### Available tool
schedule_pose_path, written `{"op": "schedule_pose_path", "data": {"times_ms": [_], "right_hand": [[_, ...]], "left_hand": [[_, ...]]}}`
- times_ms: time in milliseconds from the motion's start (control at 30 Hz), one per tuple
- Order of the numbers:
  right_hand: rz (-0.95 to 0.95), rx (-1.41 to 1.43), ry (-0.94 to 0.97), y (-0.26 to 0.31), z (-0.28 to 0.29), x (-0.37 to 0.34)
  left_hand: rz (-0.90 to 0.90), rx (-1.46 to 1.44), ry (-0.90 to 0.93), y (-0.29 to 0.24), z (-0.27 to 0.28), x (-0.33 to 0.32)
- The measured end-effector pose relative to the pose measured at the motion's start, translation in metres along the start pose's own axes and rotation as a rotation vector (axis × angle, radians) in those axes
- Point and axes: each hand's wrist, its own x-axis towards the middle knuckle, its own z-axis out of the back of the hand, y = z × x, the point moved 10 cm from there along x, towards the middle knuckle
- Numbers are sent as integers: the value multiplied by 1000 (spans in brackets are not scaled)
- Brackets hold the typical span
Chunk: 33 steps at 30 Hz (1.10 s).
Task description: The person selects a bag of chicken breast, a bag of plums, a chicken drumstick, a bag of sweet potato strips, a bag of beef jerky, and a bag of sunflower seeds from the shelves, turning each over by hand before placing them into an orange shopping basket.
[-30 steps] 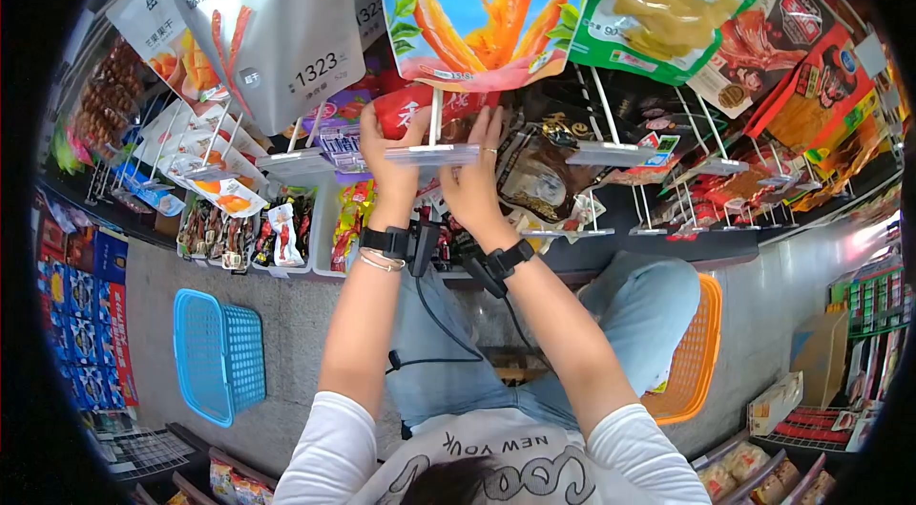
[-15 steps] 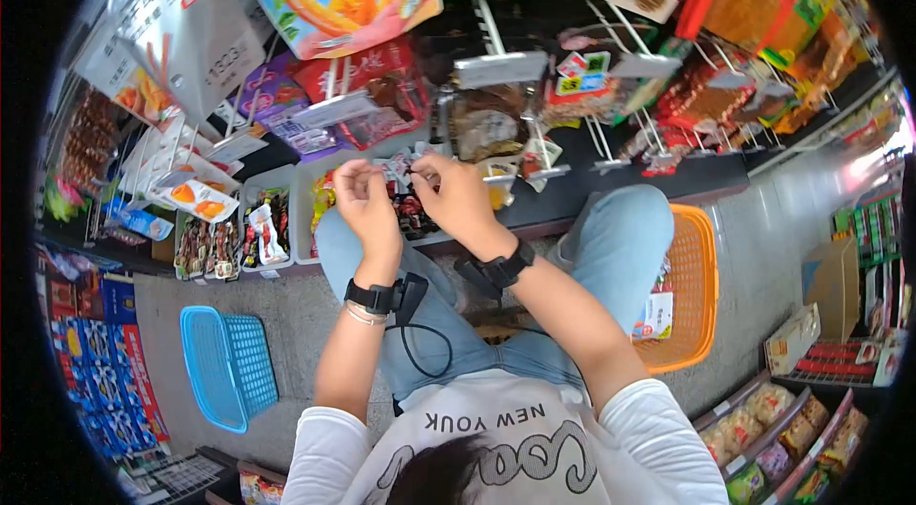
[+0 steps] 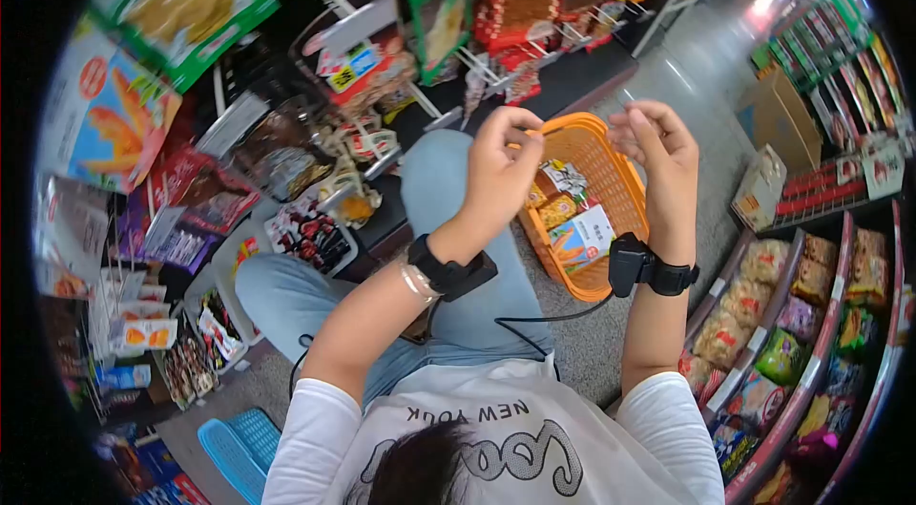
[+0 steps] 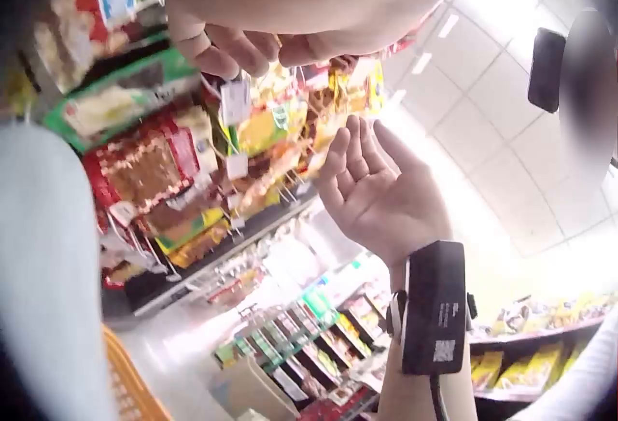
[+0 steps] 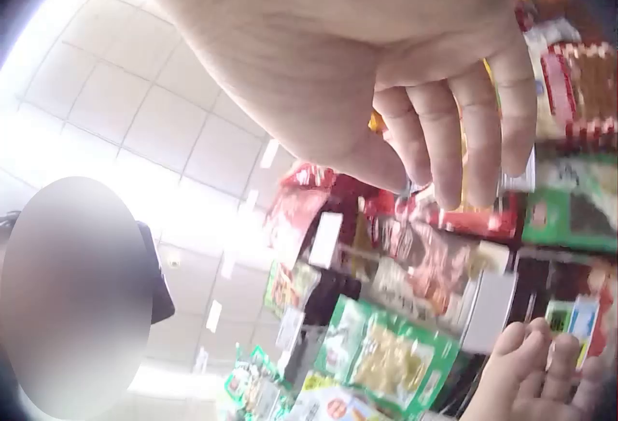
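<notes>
Both hands are raised in mid-air and hold nothing. In the head view my left hand (image 3: 503,164) is at the near left rim of the orange basket (image 3: 625,219), its fingers loosely bent. My right hand (image 3: 665,150) is past the basket's right side, fingers relaxed and slightly curled. The left wrist view shows the right palm (image 4: 391,204) facing up with fingers spread loosely. Between the two hands, the basket on the floor holds several snack packs, among them a white and blue pack (image 3: 580,240) with orange strips and a yellow pack (image 3: 557,211).
Hanging snack bags fill the rack ahead, including a green bag (image 3: 191,4) and a red bag (image 3: 196,190). Below them is a bin of small dark packets (image 3: 307,233). A blue basket (image 3: 243,452) stands lower left; tilted snack shelves (image 3: 763,324) line the right.
Earlier both hands were at a red bag hanging on the rack; they let go and came down empty. Now they are farther right, over the orange basket, and the head view has turned right.
</notes>
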Motion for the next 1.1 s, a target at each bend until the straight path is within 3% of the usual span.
{"op": "schedule_pose_path", "data": {"times_ms": [33, 67, 233, 367, 567, 767, 900, 1100], "right_hand": [[-42, 0, -30, -20, 24, -1], [-85, 2, -58, -42, 46, -3], [-457, 89, -160, -201, 120, -30], [-839, 185, -231, -327, 128, -65], [-1174, 552, -440, -521, 121, -119], [-1257, 339, -583, -582, 124, -129], [-1282, 269, -568, -614, 120, -119], [-1301, 188, -485, -612, 107, -104]], "left_hand": [[102, -47, 64, 24, -23, 1], [54, 14, 89, 31, -41, 3], [146, 154, 162, 116, -91, -2], [217, 284, 139, 181, -90, -3], [393, 377, 97, 248, -70, 6], [644, 273, 70, 299, -52, -7], [665, 312, 94, 309, -61, -5], [633, 320, 103, 294, -72, 0]]}}
